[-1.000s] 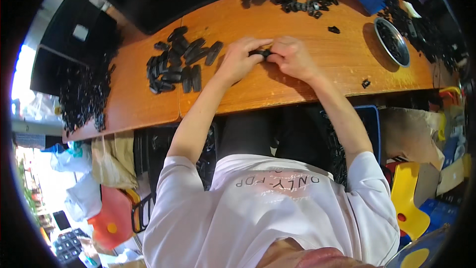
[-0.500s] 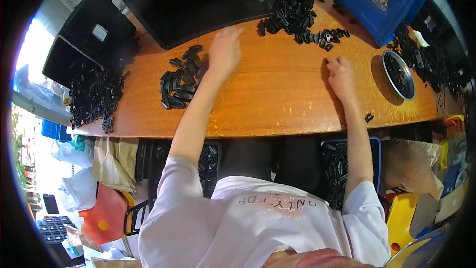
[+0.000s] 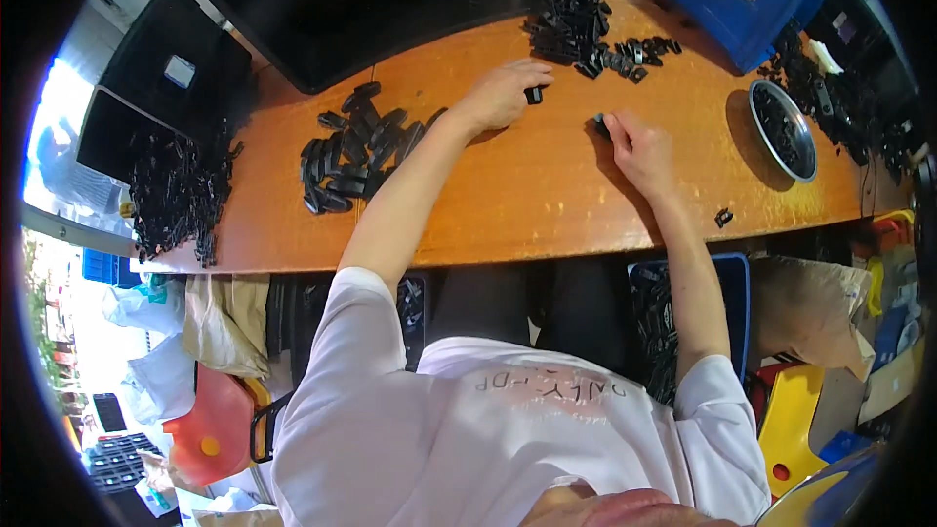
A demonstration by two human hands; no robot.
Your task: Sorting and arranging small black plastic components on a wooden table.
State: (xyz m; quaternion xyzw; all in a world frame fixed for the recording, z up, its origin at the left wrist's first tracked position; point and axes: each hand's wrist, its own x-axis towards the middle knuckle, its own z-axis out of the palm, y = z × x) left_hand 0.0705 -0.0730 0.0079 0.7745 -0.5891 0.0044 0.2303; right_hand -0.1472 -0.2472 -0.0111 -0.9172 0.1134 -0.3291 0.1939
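Note:
My left hand point(image 3: 500, 98) is over the middle of the wooden table, its fingers closed on a small black plastic part point(image 3: 534, 95). Across from it, my right hand point(image 3: 641, 153) pinches a small dark plastic piece point(image 3: 601, 125) between thumb and forefinger, a little above the tabletop. The two pieces are apart. Left of my left forearm lies a loose group of oblong black plastic parts point(image 3: 346, 158). Beyond my hands is a heap of black parts point(image 3: 569, 24), with smaller black clips point(image 3: 634, 57) at its right side.
A large black bin point(image 3: 390, 10) is at the back, with a blue crate point(image 3: 703, 0) to its right. The metal bowl point(image 3: 803, 178) on the right holds small black parts. More black pieces point(image 3: 181, 190) spill at far left. One clip point(image 3: 723, 218) lies near the front edge.
My left hand has moved right, to the middle, and a black part now shows at its fingers. My right hand has shifted slightly left and turned, with a dark piece showing in its pinch.

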